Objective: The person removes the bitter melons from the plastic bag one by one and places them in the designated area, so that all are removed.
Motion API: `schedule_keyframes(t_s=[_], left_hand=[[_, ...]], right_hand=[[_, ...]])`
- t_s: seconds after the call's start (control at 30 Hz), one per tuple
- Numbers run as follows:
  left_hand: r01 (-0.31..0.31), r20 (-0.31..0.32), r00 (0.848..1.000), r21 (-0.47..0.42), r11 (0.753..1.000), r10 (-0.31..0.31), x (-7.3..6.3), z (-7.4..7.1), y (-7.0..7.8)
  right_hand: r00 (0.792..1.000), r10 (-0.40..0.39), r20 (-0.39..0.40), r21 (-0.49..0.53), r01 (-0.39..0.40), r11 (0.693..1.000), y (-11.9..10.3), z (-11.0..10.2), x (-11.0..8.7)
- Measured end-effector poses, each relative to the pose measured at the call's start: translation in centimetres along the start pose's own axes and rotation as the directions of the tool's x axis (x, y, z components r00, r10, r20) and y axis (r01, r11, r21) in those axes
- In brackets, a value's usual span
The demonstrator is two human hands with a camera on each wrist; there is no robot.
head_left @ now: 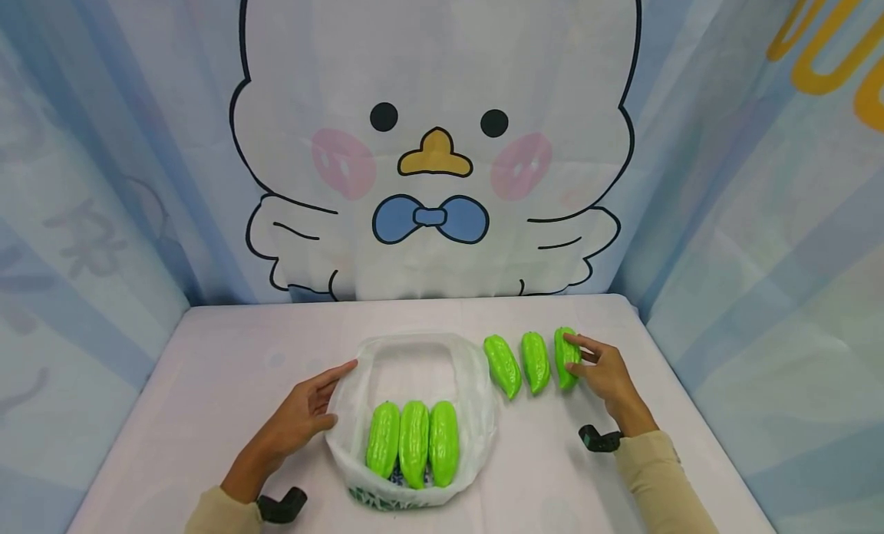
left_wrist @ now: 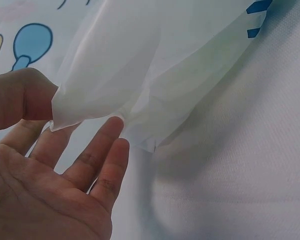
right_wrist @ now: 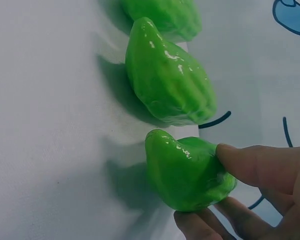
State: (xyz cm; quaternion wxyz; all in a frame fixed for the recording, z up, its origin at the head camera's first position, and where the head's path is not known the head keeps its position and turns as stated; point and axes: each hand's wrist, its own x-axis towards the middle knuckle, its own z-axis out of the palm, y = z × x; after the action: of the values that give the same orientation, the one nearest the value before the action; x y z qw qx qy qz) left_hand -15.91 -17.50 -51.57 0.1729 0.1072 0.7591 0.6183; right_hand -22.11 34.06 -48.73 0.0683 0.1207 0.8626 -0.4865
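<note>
A white translucent plastic bag (head_left: 483,434) stands with its mouth spread and its rim rolled. Three green bitter melons (head_left: 413,444) lie side by side inside its near part. At the bag's left side, my left hand (head_left: 304,416) holds the edge; the left wrist view shows the film (left_wrist: 110,65) covering the thumb tip, with other fingertips against it. My right hand (head_left: 608,373) pinches the rightmost bitter melon (head_left: 566,357) of a row to the right of the bag, thumb on one side and fingers on the other. Beside it lie a middle bitter melon (head_left: 535,363) and a left one (head_left: 503,365).
All of this sits on a white-covered table (head_left: 228,365). A curtain with a cartoon bird (head_left: 435,74) hangs behind its far edge, and blue-and-white cloth walls (head_left: 780,288) stand on both sides. Dark wrist cameras (head_left: 282,505) are strapped at both wrists.
</note>
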Motion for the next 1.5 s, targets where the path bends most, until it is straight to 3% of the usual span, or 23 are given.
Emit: schedule_keyframes(t_s=[0.3, 0.67, 1.17, 1.5], left_hand=[[0.01, -0.003, 1.0, 0.003, 1.0, -0.01, 0.0, 0.0, -0.1], [0.003, 0.0, 1.0, 0.005, 1.0, -0.003, 0.2, 0.0, -0.3], [-0.033, 0.025, 0.999, -0.023, 0.999, 0.034, -0.1, -0.2, -0.1], [-0.049, 0.025, 0.998, -0.019, 0.999, 0.05, -0.2, -0.2, -0.2]], right_hand=[[1.0, -0.003, 0.012, -0.025, 0.003, 1.0, 0.8, 0.2, 0.2], [1.0, 0.018, -0.021, -0.074, -0.02, 0.997, 0.1, -0.1, -0.2], [0.99, -0.117, -0.077, -0.064, 0.112, 0.992, -3.0, 0.4, -3.3], [0.97, -0.236, -0.048, -0.042, 0.234, 0.971, -5.6, 1.8, -6.3]])
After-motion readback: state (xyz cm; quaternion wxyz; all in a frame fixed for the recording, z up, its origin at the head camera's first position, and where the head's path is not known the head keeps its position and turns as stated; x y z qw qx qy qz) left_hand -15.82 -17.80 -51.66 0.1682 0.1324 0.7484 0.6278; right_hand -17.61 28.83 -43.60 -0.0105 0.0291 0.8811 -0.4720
